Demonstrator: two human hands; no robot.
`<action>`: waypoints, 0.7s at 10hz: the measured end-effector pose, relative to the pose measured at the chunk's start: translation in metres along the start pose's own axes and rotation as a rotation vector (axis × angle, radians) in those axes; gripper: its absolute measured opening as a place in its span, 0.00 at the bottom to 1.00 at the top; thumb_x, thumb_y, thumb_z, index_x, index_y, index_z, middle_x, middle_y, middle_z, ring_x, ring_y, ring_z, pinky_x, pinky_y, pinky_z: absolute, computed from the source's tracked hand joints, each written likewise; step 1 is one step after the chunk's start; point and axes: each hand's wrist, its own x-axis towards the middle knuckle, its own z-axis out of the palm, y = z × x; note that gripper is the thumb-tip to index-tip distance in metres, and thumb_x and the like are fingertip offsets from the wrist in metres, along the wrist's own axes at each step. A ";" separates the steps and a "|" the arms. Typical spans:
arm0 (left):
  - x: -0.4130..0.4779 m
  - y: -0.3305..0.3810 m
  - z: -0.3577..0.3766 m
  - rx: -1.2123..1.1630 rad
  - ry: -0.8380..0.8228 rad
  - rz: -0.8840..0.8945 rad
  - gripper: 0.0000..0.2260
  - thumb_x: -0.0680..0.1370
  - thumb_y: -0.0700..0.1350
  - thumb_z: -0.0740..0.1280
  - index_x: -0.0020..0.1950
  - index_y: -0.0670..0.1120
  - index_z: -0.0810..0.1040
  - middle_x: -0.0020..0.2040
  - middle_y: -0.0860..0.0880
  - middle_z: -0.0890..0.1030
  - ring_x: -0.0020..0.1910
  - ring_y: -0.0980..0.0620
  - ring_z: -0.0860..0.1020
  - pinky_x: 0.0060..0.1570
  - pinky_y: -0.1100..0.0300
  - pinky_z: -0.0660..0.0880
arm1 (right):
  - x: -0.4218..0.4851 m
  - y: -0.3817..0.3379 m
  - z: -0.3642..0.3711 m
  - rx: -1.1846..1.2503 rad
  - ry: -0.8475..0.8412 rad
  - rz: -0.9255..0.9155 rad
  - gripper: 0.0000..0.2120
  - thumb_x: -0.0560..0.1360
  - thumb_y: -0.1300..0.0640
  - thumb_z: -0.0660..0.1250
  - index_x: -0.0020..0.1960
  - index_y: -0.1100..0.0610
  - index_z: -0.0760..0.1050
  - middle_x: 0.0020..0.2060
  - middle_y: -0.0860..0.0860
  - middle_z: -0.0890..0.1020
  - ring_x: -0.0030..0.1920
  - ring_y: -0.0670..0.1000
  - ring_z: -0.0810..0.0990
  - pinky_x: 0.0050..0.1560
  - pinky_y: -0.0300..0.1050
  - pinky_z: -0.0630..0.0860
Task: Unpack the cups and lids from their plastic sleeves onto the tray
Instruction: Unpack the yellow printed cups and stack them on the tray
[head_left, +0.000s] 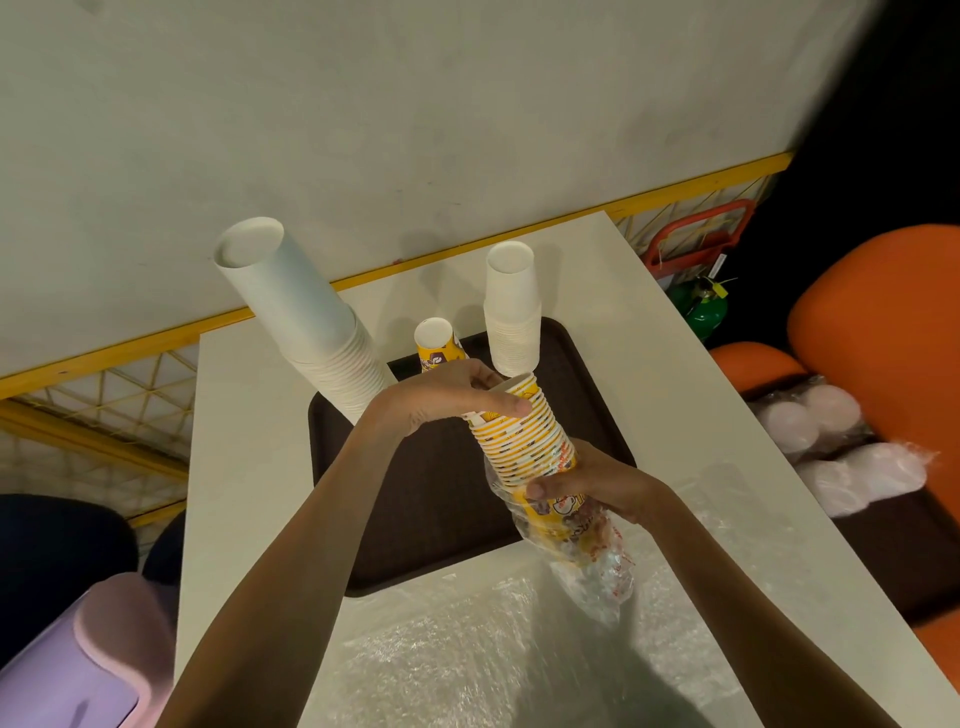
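Over the brown tray (441, 499), the left hand (457, 395) curls its fingers round the bared top of the yellow cup stack (524, 441) while the right hand (592, 488) clamps the plastic sleeve (592, 561) bunched at its base, seemingly to pull the cups free.

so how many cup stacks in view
4: tall white stack at tray's left, shorter white stack back right, small yellow one between, partly hidden, another yellow stack in left hand and right hand.
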 end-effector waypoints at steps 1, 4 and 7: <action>-0.001 0.001 0.000 -0.041 0.014 -0.018 0.15 0.76 0.52 0.66 0.59 0.48 0.69 0.55 0.52 0.74 0.57 0.53 0.73 0.58 0.60 0.70 | -0.001 0.000 0.003 -0.006 0.000 0.007 0.20 0.73 0.60 0.71 0.59 0.47 0.68 0.54 0.46 0.78 0.54 0.43 0.78 0.49 0.33 0.76; 0.003 0.005 -0.008 -0.148 0.197 0.044 0.16 0.77 0.53 0.66 0.59 0.47 0.73 0.56 0.47 0.79 0.58 0.47 0.78 0.63 0.49 0.74 | -0.003 -0.001 0.000 0.044 0.030 -0.023 0.19 0.69 0.57 0.73 0.56 0.46 0.71 0.51 0.45 0.80 0.51 0.43 0.80 0.47 0.33 0.77; 0.003 -0.026 -0.014 -0.450 0.252 0.072 0.28 0.68 0.54 0.74 0.65 0.50 0.69 0.58 0.48 0.80 0.57 0.50 0.79 0.54 0.57 0.76 | -0.005 -0.003 -0.016 0.398 0.174 -0.068 0.26 0.71 0.67 0.41 0.53 0.49 0.73 0.40 0.45 0.85 0.41 0.44 0.84 0.37 0.37 0.79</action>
